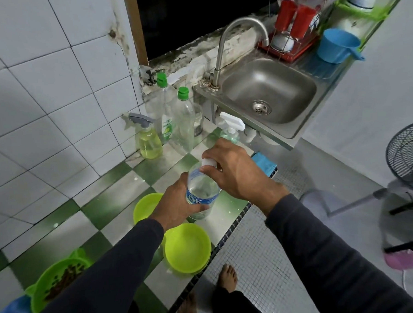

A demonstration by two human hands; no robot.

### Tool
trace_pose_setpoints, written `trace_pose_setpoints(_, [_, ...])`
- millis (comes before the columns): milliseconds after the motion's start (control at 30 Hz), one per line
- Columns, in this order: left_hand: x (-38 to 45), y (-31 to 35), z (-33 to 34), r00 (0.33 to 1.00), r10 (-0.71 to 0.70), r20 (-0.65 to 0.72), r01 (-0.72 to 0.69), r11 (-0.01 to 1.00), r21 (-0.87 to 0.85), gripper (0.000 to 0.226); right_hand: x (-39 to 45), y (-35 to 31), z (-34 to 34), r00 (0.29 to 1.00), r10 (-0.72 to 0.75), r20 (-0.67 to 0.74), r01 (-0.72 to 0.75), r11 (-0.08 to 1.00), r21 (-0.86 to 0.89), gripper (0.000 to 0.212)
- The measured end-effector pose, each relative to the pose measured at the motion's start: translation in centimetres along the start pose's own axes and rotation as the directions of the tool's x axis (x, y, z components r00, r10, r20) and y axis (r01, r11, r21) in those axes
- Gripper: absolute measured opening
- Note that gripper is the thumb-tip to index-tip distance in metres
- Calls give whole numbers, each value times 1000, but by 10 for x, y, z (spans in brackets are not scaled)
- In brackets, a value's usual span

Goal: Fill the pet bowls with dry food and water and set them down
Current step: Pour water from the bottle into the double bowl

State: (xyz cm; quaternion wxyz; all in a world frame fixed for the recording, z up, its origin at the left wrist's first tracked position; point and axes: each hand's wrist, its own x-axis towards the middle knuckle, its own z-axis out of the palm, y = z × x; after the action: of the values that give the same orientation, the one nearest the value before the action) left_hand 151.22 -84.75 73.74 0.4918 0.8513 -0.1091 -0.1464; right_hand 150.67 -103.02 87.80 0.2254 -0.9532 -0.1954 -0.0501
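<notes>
A single head-worn wide-angle camera looks forward and steeply down from above a green-and-white checkered desk (112, 197). The view is close: both sleeved forearms enter from the bottom edge, and the left hand (177, 203) and right hand (237, 171) sit near the centre. The lens faces a tiled wall (41, 81) at 10 o'clock and a steel sink (269, 90) at 1 o'clock. Straight lines bow toward the edges. The floor (266, 261) and a bare foot (227, 277) show at 6 o'clock.
</notes>
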Motion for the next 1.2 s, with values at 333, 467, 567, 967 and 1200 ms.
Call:
trace_pose_setpoints(333, [-4,0,2,1000,8,-9,-9,999,-38,86,-4,7,-1,992,-110,67,110,994,3,42])
trace_pose_setpoints(467, [-4,2,2,1000,20,-6,-20,999,-48,88,-2,2,-3,993,113,24,-113,994,-12,56])
trace_pose_setpoints(567, [-5,2,3,1000,16,-5,-16,999,-52,88,3,-1,-6,992,119,51,-113,988,-110,44])
trace_pose_setpoints(967, [-6,2,4,1000,1,-12,-2,999,-43,88,-5,-2,-7,996,63,70,-61,998,-21,51])
trace_pose_setpoints(1200, [-7,5,4,1000,-7,-9,6,999,-42,87,-4,0,-7,996,2,85,5,997,-73,26])
